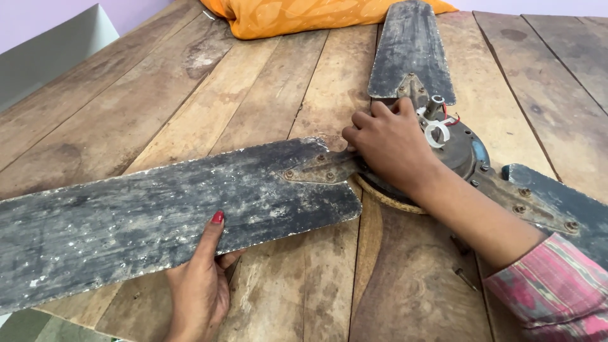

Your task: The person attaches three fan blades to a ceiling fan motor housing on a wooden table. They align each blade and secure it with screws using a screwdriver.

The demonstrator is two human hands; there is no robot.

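An old ceiling fan (443, 152) lies flat on a wooden plank table (253, 88); I take its round motor hub (465, 155) as my landmark. My left hand (201, 285) sits well left of the hub, at the near edge of the long dirty blade (158, 212): the thumb lies flat on top and the other fingers curl underneath, so I am pinching the blade's edge. My right hand (389, 142) rests at the hub's left side, fingers bent and pressed together over the joint where the blade's metal bracket (320, 168) meets the hub; what the fingertips hold I cannot tell. A second blade (411, 50) runs from the hub toward an orange cushion (297, 16). A third blade (563, 202) extends right of the hub.
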